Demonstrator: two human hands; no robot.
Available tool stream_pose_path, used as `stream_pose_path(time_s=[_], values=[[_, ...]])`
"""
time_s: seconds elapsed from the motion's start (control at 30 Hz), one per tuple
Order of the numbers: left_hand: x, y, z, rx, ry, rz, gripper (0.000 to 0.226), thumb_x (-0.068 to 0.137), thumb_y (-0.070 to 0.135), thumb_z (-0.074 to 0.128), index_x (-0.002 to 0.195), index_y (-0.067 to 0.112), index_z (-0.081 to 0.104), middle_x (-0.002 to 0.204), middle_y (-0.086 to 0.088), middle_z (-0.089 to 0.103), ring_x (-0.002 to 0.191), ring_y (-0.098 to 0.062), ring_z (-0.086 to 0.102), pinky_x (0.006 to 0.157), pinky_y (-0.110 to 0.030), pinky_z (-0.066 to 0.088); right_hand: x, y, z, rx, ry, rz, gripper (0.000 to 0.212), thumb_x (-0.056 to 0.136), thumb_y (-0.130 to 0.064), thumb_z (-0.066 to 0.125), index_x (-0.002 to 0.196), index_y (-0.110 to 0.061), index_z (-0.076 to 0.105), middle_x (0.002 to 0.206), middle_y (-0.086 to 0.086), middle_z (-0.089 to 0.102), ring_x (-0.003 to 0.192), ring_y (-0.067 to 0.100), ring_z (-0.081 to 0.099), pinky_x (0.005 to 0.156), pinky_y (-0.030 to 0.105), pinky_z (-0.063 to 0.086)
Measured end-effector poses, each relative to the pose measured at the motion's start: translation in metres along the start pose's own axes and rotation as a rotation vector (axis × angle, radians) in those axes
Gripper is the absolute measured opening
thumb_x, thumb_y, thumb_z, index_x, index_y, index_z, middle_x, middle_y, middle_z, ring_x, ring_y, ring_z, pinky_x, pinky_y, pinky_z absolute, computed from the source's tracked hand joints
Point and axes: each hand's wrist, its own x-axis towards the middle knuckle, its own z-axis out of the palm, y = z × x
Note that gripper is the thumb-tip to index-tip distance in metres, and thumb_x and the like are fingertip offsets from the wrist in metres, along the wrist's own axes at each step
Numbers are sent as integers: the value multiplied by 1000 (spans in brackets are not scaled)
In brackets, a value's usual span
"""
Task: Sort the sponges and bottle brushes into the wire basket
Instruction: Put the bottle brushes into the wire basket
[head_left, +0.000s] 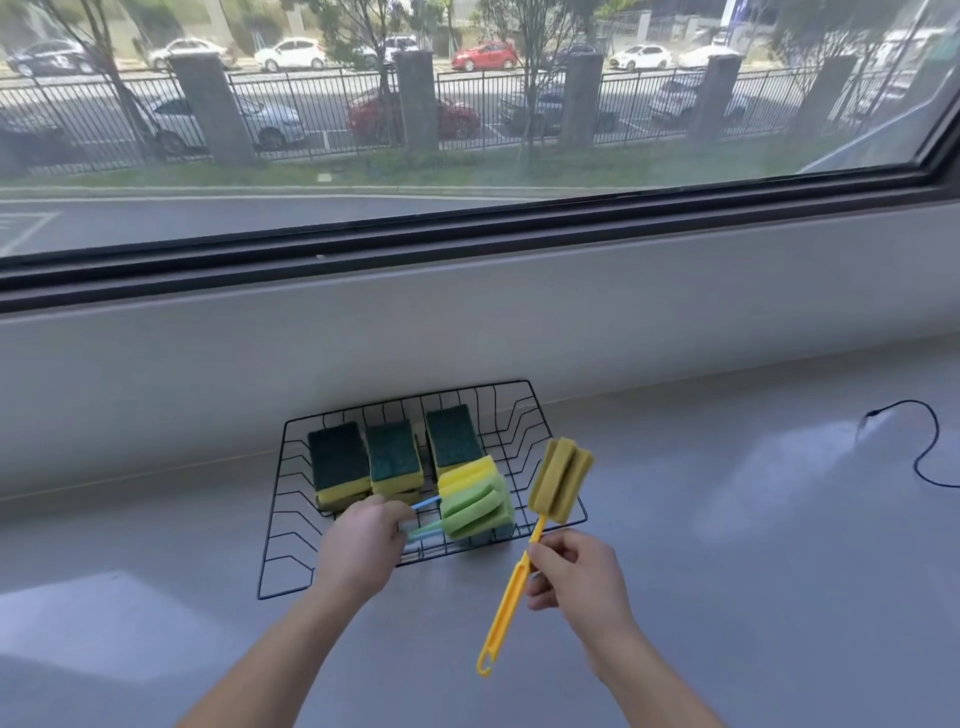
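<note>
A black wire basket (291, 431) stands on the grey counter against the wall. Three yellow sponges with dark green scrub tops (337, 460) lie in a row along its back. In its front right part lie bottle brushes with green and yellow foam heads (475, 506) and pale blue handles. My left hand (363, 545) is closed around those handles at the basket's front. My right hand (576, 574) grips the yellow handle of a bottle brush with an olive foam head (560, 480), held tilted above the basket's right front corner.
A black cable (930, 441) loops on the grey counter (727, 519) at the far right. A low grey wall and a wide window run behind the basket. The basket's left front part holds nothing.
</note>
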Motion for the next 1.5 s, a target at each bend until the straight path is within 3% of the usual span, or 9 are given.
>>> stream_pose_path(time_s=[0.17, 0.33, 0.43, 0.57, 0.7, 0.93, 1.07, 1.37, 1.5], values=[[-22, 2, -16, -199, 124, -59, 19, 87, 25, 62, 103, 32, 72, 83, 16, 57, 80, -9, 56, 65, -29, 47, -5, -8, 14, 32, -3, -28, 14, 93, -4, 65, 81, 1, 71, 60, 12, 66, 55, 21, 65, 54, 33, 59], [-48, 27, -31, -395, 75, 104, 26, 85, 50, 66, 106, 36, 70, 83, 18, 59, 78, 1, 56, 69, -18, 44, -7, -21, 38, 143, 19, -46, 13, 93, -4, 64, 83, 1, 69, 63, 11, 68, 57, 19, 66, 55, 32, 60], [-53, 39, -38, -326, 60, 185, 35, 82, 58, 65, 113, 42, 66, 88, 20, 58, 84, -1, 51, 73, -26, 47, -8, -28, 54, 223, 35, -24, 13, 94, -6, 64, 83, 0, 69, 68, 17, 71, 60, 22, 68, 59, 33, 62], [-50, 35, -42, -173, 135, 209, 19, 90, 48, 60, 103, 37, 67, 82, 15, 57, 83, -7, 46, 68, -28, 44, -8, -35, 75, 292, -31, -9, 13, 94, -7, 63, 85, -2, 71, 71, 15, 74, 65, 24, 73, 64, 33, 62], [-35, 5, -44, -150, 160, 121, 15, 91, 37, 63, 103, 32, 70, 80, 14, 60, 82, -11, 48, 70, -32, 48, -8, -32, 73, 105, -141, -49, 8, 92, -11, 68, 89, -12, 76, 85, 15, 77, 76, 22, 75, 69, 30, 63], [2, -28, -34, -12, 81, 23, 14, 91, 33, 64, 103, 28, 72, 85, 12, 61, 79, -9, 47, 64, -23, 44, 14, -22, 28, 29, -9, -50, 11, 90, 1, 65, 90, -8, 72, 78, 8, 72, 65, 15, 68, 68, 30, 62], [16, -28, -19, 1, 42, 19, 20, 92, 31, 63, 111, 29, 69, 91, 10, 61, 84, -12, 51, 71, -27, 50, 24, -21, 14, -12, 42, -74, 13, 89, 1, 65, 88, -9, 73, 76, 11, 71, 62, 15, 66, 70, 37, 64], [19, -26, -7, -95, 47, -14, 33, 85, 25, 69, 116, 37, 66, 95, 16, 58, 93, -13, 57, 72, -32, 53, 40, -25, 11, -213, 130, -180, 20, 89, -4, 63, 83, -21, 72, 68, -2, 69, 60, 7, 63, 61, 31, 61], [16, -26, -8, -109, 65, -15, 33, 85, 24, 69, 115, 37, 66, 97, 18, 58, 94, -12, 58, 72, -29, 53, 44, -30, 16, -258, 134, -190, 20, 88, -7, 64, 81, -24, 71, 67, -4, 69, 61, 11, 64, 67, 39, 60]])
